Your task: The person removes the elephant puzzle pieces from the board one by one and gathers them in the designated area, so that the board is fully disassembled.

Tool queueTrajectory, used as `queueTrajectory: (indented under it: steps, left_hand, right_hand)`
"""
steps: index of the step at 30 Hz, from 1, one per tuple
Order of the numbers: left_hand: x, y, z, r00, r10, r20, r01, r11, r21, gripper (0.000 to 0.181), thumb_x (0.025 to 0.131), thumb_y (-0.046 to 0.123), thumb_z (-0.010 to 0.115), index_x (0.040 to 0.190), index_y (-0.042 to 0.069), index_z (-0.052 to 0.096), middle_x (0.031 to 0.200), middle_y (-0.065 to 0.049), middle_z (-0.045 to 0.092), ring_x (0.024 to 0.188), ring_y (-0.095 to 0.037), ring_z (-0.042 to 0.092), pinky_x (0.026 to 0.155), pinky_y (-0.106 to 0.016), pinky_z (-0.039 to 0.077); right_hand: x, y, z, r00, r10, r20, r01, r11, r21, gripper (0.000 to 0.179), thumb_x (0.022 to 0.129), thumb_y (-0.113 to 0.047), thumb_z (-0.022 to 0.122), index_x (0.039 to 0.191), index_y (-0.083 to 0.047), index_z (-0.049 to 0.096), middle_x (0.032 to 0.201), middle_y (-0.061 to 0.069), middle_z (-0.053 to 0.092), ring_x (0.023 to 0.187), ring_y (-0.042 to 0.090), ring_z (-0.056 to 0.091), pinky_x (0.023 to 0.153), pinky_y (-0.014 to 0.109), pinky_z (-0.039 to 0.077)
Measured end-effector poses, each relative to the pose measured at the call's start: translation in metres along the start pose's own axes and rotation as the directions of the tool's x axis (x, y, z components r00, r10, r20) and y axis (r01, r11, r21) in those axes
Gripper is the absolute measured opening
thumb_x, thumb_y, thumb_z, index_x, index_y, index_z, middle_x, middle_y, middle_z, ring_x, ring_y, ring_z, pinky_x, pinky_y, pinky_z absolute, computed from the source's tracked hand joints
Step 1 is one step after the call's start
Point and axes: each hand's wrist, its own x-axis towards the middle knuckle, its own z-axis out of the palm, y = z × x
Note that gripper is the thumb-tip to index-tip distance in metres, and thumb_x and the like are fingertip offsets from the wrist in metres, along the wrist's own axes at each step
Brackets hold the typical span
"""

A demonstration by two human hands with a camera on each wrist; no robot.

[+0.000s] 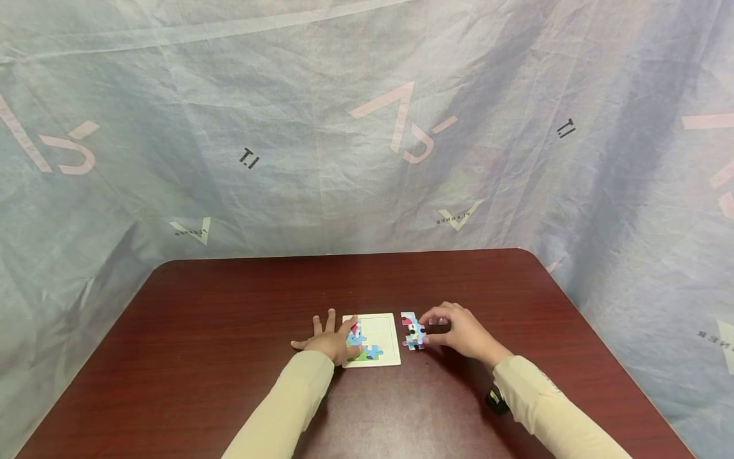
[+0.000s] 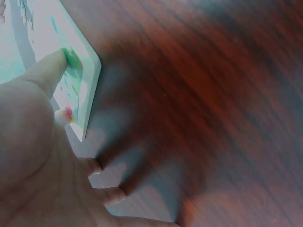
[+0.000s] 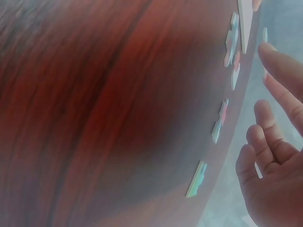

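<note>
A square jigsaw puzzle tray (image 1: 396, 349) with a pale rim lies on the table, and joined cartoon pieces (image 1: 357, 339) fill part of its left and lower side. My left hand (image 1: 328, 344) is spread at the tray's left edge; in the left wrist view its thumb (image 2: 49, 68) touches the pieces inside, while other fingertips rest on the table. Right of the tray, my right hand (image 1: 466, 333) pinches a puzzle piece (image 3: 265, 35) between thumb and forefinger, its other fingers loosely bent. Loose puzzle pieces (image 1: 408, 322) lie close by, partly overlapped by the fingers in the head view.
Several loose pieces lie in a row in the right wrist view, including a green-blue one (image 3: 196, 179). The dark red wooden table (image 1: 229, 319) has rounded far corners. Behind it hangs a grey printed cloth (image 1: 321, 140). A black device (image 1: 496, 400) sits at the right wrist.
</note>
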Motion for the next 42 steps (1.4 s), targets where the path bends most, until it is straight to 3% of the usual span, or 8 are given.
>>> queueTrajectory:
  steps: [9,16,23,29,42]
  left_hand:
    - [-0.003,0.002,-0.002,1.000,0.003,-0.006,-0.003,1.000,-0.005,0.070,0.101,0.046,0.060,0.162,0.029,0.029,0.170,-0.014,0.006,0.154,-0.043,0.000,0.100,-0.086,0.017]
    - [0.000,0.000,0.000,1.000,0.004,-0.008,-0.004,1.000,0.000,0.070,0.101,0.047,0.060,0.162,0.029,0.029,0.170,-0.014,0.005,0.154,-0.043,-0.001,0.099,-0.087,0.018]
    - [0.005,-0.002,0.004,1.000,0.003,-0.006,-0.003,1.000,-0.004,0.071,0.101,0.047,0.060,0.162,0.030,0.028,0.170,-0.014,0.004,0.154,-0.043,-0.001,0.098,-0.087,0.016]
    - [0.007,-0.003,0.005,1.000,-0.001,-0.007,0.001,1.000,-0.008,0.071,0.101,0.047,0.060,0.162,0.030,0.028,0.170,-0.014,0.004,0.154,-0.042,-0.002,0.098,-0.088,0.016]
    - [0.006,-0.002,0.004,1.000,-0.005,-0.007,0.005,1.000,0.015,0.072,0.101,0.049,0.060,0.162,0.031,0.027,0.170,-0.013,0.004,0.154,-0.042,0.000,0.098,-0.087,0.018]
  right_hand:
    - [-0.006,0.008,-0.011,0.999,0.051,-0.003,-0.051,0.999,-0.009,0.027,0.082,-0.020,0.087,0.107,-0.019,0.075,0.098,0.005,0.062,0.092,0.026,0.055,0.076,0.038,0.046]
    - [-0.011,0.018,-0.014,0.999,0.032,0.002,-0.032,0.998,-0.045,0.027,0.083,-0.021,0.086,0.108,-0.018,0.076,0.095,0.002,0.060,0.088,0.023,0.052,0.076,0.038,0.044]
    - [-0.015,0.022,-0.015,0.997,0.074,0.001,-0.074,0.997,-0.031,0.026,0.084,-0.020,0.085,0.107,-0.016,0.075,0.098,0.002,0.062,0.090,0.022,0.053,0.078,0.040,0.046]
    - [-0.018,0.026,-0.015,0.999,0.047,-0.010,-0.048,0.998,-0.047,0.025,0.084,-0.022,0.086,0.105,-0.016,0.076,0.094,-0.001,0.062,0.087,0.020,0.052,0.076,0.036,0.044]
    - [-0.024,0.033,-0.015,0.997,0.074,0.019,-0.073,0.996,-0.043,0.022,0.083,-0.020,0.086,0.103,-0.016,0.076,0.090,0.000,0.057,0.083,0.019,0.047,0.073,0.035,0.041]
